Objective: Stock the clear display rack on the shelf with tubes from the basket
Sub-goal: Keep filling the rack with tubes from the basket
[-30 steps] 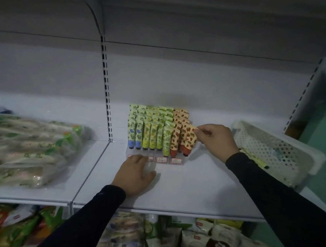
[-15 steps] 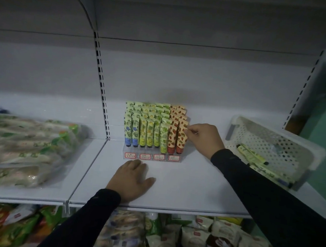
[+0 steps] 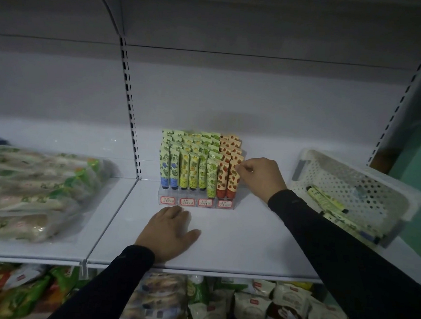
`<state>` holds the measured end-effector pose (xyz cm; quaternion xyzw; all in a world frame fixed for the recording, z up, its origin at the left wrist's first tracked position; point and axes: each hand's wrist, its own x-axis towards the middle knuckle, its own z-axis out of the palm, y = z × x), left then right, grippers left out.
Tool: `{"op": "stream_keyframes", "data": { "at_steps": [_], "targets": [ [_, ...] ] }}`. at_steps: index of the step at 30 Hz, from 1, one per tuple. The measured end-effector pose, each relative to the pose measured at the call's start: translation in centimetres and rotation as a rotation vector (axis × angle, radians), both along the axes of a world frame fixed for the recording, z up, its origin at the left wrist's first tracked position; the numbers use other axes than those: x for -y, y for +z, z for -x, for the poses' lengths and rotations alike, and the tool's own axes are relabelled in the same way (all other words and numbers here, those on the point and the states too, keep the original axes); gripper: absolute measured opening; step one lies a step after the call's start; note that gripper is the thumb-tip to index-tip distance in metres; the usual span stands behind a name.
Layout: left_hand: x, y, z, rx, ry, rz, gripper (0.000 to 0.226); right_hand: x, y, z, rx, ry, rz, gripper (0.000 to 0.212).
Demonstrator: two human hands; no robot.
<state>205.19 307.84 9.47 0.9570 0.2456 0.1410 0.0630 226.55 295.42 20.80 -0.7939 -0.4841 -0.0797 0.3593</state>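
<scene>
At centre frame we see the clear display rack point(image 3: 196, 202) packed with upright green and orange tubes point(image 3: 194, 168); at right, the tilted white perforated basket point(image 3: 367, 185) holds more tubes lying flat.

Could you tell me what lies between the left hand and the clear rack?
Only bare white shelf separates the left hand from the clear rack, seen from the head view.

Your feed's dim and bluish, top of frame darkest. Soft shadow behind the rack point(image 3: 196, 200). Wide-angle bends the edges; corners soft.
</scene>
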Motion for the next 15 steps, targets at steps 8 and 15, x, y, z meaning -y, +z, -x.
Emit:
{"op": "stream_keyframes", "data": {
  "at_steps": [8,15],
  "targets": [
    [0.26,0.19,0.16,-0.003,0.006,0.009,0.081,-0.30,0.07,-0.38,0.032,-0.007,0.025,0.037],
    [0.43,0.41,0.19,-0.009,0.005,0.015,0.083,-0.65,0.10,-0.11,0.061,0.008,0.042,0.039]
  ]
}}
